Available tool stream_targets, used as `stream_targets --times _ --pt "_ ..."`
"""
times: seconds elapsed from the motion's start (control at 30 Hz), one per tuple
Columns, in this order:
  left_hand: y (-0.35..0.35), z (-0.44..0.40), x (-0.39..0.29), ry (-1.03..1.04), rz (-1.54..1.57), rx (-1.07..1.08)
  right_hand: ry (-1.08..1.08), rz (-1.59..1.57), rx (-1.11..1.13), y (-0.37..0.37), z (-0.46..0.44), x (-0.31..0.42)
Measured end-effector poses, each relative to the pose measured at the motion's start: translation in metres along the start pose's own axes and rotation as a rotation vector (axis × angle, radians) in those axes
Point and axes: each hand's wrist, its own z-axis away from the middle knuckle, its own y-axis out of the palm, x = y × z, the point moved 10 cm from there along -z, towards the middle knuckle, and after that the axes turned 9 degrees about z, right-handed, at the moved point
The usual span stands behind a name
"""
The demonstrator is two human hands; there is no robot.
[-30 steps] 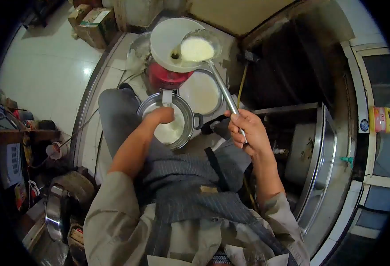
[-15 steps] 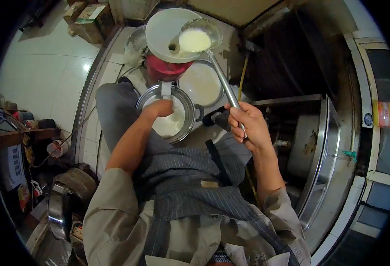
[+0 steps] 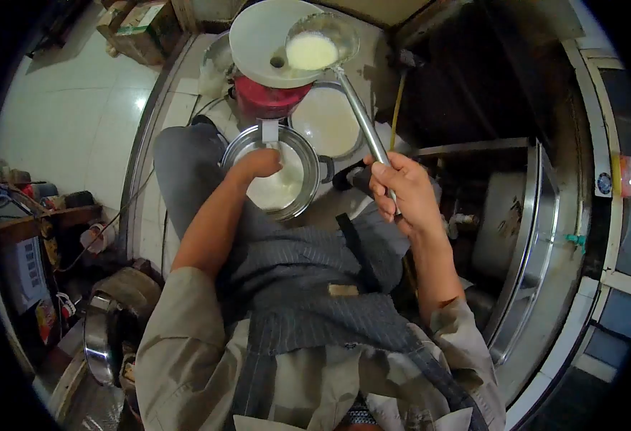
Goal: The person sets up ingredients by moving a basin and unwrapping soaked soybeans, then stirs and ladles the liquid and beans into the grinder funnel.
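Note:
My right hand [image 3: 403,188] grips the handle of a metal ladle [image 3: 314,52], which holds pale, creamy liquid over a wide white bowl [image 3: 247,43] with a dark hole in it. That bowl tops a red machine [image 3: 269,97] with a pale spout. Beneath the spout, my left hand [image 3: 264,163] reaches over a steel pot [image 3: 315,188] containing white liquid. Its fingers point down and are hidden, so what they touch cannot be made out. A round pan of pale liquid [image 3: 324,122] sits right of the machine.
Cardboard boxes [image 3: 145,30] stand at the upper left. A metal-framed cabinet [image 3: 524,215] is on the right. At the lower left are a steel pan [image 3: 100,339] and a wooden shelf [image 3: 43,224]. A cable runs over the floor, and a yellow stick leans behind the pan.
The whole view has shifted, so the machine and pots appear higher in the frame. Both hands keep nearly the same places, and the ladle has moved slightly left over the white bowl.

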Motion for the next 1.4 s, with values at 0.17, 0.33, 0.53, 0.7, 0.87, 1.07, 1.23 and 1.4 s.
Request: stream_targets --times 0.17,0.33,0.53,0.7,0.87,1.07,1.23,1.4 --pt "-0.006 0.004 -0.001 -0.008 0.011 -0.026 -0.007 0.059 -0.004 0.001 0.001 -0.001" --pt "-0.016 -0.001 0.039 -0.243 -0.084 -0.123 -0.024 0.045 -0.011 -0.001 0.001 -0.004" --pt "-0.058 0.033 0.020 -0.507 0.006 -0.197 -0.025 0.064 -0.022 -0.003 0.000 -0.004" --pt "-0.057 0.031 0.024 -0.531 0.009 -0.210 -0.048 0.056 -0.035 -0.003 -0.001 -0.004" --pt "-0.050 0.026 0.030 -0.511 0.013 -0.194 -0.051 0.087 -0.073 -0.004 -0.001 -0.004" --pt "-0.042 0.016 0.034 -0.445 0.020 -0.188 -0.041 0.123 -0.092 -0.006 -0.001 -0.005" --pt "-0.042 0.019 0.019 -0.376 -0.008 -0.138 -0.043 0.168 -0.095 -0.006 -0.003 -0.007" --pt "-0.045 0.022 0.020 -0.440 0.010 -0.163 -0.038 0.184 -0.093 -0.007 -0.002 -0.011"
